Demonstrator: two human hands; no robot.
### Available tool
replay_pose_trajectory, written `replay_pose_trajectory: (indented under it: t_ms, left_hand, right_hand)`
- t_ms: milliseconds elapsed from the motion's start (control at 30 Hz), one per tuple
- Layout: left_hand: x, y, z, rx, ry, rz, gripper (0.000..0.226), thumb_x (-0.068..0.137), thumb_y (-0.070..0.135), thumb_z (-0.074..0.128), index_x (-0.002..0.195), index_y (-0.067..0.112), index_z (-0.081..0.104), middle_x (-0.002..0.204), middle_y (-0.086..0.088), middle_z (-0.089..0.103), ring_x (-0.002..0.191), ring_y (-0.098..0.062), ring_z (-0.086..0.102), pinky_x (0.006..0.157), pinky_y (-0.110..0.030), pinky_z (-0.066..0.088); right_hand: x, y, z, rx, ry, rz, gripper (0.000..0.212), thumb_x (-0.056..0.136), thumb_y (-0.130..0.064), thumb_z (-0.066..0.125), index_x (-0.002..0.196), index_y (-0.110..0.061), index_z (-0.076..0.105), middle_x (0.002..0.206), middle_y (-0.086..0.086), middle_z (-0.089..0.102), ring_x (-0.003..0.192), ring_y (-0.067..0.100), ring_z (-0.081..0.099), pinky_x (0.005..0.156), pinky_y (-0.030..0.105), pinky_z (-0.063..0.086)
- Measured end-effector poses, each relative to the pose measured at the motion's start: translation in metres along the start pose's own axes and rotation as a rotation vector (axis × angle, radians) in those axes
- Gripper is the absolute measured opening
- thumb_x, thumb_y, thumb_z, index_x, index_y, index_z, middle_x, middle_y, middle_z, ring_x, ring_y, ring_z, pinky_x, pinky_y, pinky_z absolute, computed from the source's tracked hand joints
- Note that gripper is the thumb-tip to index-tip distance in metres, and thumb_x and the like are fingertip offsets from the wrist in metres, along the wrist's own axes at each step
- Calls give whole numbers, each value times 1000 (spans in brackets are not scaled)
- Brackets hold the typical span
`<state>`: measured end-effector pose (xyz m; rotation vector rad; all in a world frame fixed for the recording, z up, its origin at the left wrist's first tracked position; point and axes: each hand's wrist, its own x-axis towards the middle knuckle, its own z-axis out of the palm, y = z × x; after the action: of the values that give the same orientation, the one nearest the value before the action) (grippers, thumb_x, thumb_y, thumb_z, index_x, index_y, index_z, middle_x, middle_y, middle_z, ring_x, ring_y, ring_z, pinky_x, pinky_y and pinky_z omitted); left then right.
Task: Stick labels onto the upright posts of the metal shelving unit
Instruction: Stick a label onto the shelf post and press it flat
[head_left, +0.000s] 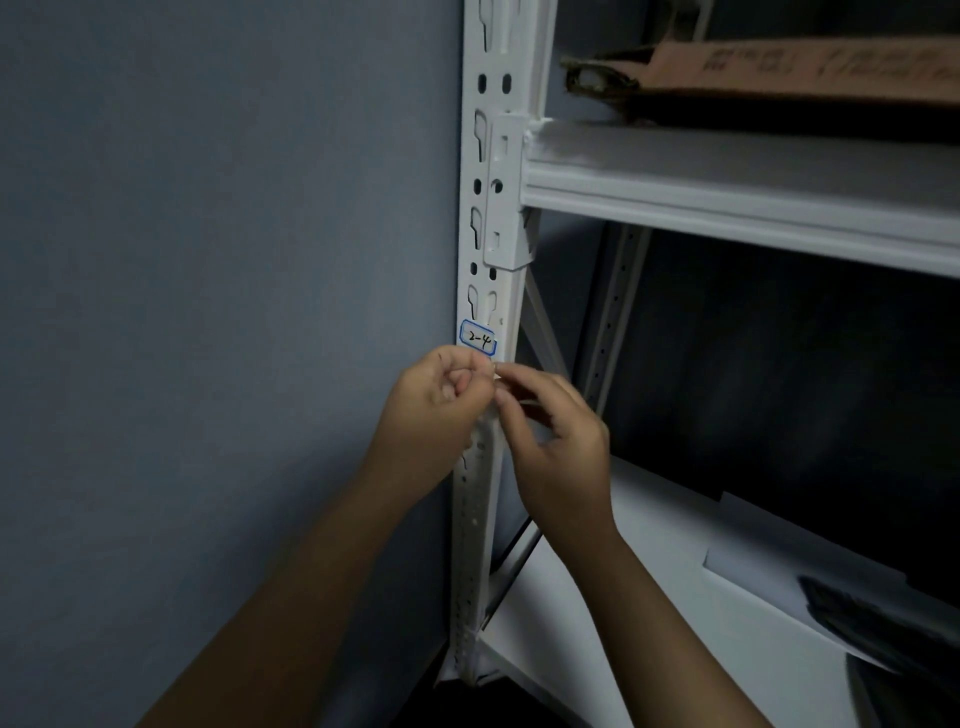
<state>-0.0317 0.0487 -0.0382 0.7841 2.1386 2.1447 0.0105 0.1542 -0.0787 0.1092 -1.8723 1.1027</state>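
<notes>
A white slotted upright post (491, 156) of the metal shelving unit runs from top to bottom in the middle of the view. A blue-bordered white label (478, 339) marked "2-4" is stuck on its front face. Just below the label my left hand (439, 400) and my right hand (556, 441) meet in front of the post. Their fingertips pinch a small pale strip (519, 402) between them; it is too small and dim to tell whether it is a label or backing paper.
A grey-blue wall (208, 312) fills the left. A white shelf beam (727, 197) joins the post at upper right, with a brown cardboard box (779, 73) on it. The lower shelf (649, 597) holds white sheets and dark items at right.
</notes>
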Motion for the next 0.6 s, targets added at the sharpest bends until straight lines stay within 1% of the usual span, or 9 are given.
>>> replay_pose_trajectory:
  t_ms: [100, 133, 200, 233, 300, 433, 467, 533, 600]
  left_hand:
    - [-6, 12, -6, 8, -73, -15, 11, 94, 9, 51, 87, 12, 59, 46, 9, 48, 39, -2, 39, 41, -16, 39]
    - [-7, 16, -7, 7, -84, -25, 12, 95, 10, 51, 86, 14, 59, 45, 9, 49, 39, -2, 39, 41, -17, 40]
    - [-11, 25, -10, -4, -108, -31, 12, 95, 11, 50, 87, 14, 59, 43, 9, 47, 39, -3, 38, 41, -17, 40]
    - [-14, 31, -12, -5, -121, -29, 12, 95, 11, 50, 87, 13, 59, 44, 9, 45, 39, -3, 38, 42, -17, 40]
    - [-18, 42, -15, -10, -149, -26, 14, 96, 11, 49, 88, 10, 60, 50, 6, 45, 40, -3, 38, 43, -17, 41]
    - [-27, 66, -22, 16, -189, -61, 16, 96, 11, 48, 90, 8, 63, 62, -8, 44, 41, -4, 39, 46, -18, 43]
    - [-29, 71, -24, 10, -191, -74, 16, 95, 10, 48, 89, 7, 63, 59, -7, 43, 40, -4, 39, 47, -19, 43]
    - [-32, 82, -27, -7, -189, -108, 15, 94, 11, 51, 88, 8, 64, 49, -1, 42, 38, -5, 40, 51, -23, 39]
    - [-34, 92, -29, -21, -172, -126, 14, 93, 13, 53, 85, 11, 65, 47, 3, 41, 38, -6, 41, 53, -25, 36]
  right_hand:
    - [-1, -12, -6, -15, 4, -54, 20, 89, -4, 65, 107, -8, 70, 100, -6, 65, 94, -1, 61, 84, 16, 50]
    - [0, -17, -9, -23, 1, -72, 20, 89, -4, 65, 107, -9, 70, 100, -5, 65, 94, 0, 61, 83, 18, 51]
    - [4, -25, -14, -45, -2, -107, 19, 88, -6, 66, 106, -10, 71, 99, -5, 65, 94, 4, 62, 82, 27, 54]
    - [7, -29, -17, -49, -6, -125, 19, 88, -7, 67, 105, -11, 72, 99, -5, 66, 93, 5, 63, 81, 31, 54]
    - [12, -39, -23, -68, -27, -171, 19, 87, -10, 69, 105, -11, 73, 98, -3, 66, 92, 7, 63, 78, 34, 54]
    - [23, -58, -35, -177, -46, -329, 14, 85, -16, 70, 97, -11, 76, 91, -1, 69, 84, 11, 65, 72, 34, 54]
    - [27, -64, -38, -200, -52, -362, 14, 86, -19, 70, 96, -11, 76, 90, -1, 70, 82, 13, 66, 70, 35, 55]
    - [34, -75, -44, -240, -73, -409, 17, 86, -24, 66, 93, -12, 77, 87, -1, 70, 80, 15, 66, 68, 35, 55]
    - [41, -88, -51, -278, -93, -441, 17, 86, -26, 66, 92, -13, 77, 87, -2, 71, 80, 16, 67, 67, 35, 55]
